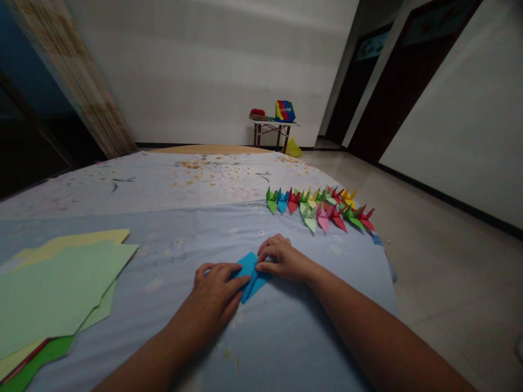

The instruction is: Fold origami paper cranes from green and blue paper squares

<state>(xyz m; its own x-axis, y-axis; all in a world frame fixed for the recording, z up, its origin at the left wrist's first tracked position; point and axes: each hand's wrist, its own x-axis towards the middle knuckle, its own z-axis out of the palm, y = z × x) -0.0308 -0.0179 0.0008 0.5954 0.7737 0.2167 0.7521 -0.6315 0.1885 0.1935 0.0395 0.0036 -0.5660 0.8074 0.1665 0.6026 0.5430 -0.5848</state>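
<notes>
A folded piece of blue origami paper (247,265) lies on the light blue tablecloth in front of me, its narrow tip pointing toward me. On its left side my left hand (218,291) presses it down, thumb and fingers resting on the paper. My right hand (281,258) pinches the paper's right edge between thumb and fingertips, with the other fingers curled. Part of the paper is hidden beneath both hands. Beyond my right hand stand several folded paper cranes, among them a pink crane (322,218) and a blue crane (282,201).
To the left lies a loose stack of coloured paper sheets (53,294), pale green on top. The flowered tablecloth (229,179) covers the table's far part. Against the wall stands a small table (273,124) with a colourful box (285,111). Floor (429,261) shows past the table's right edge.
</notes>
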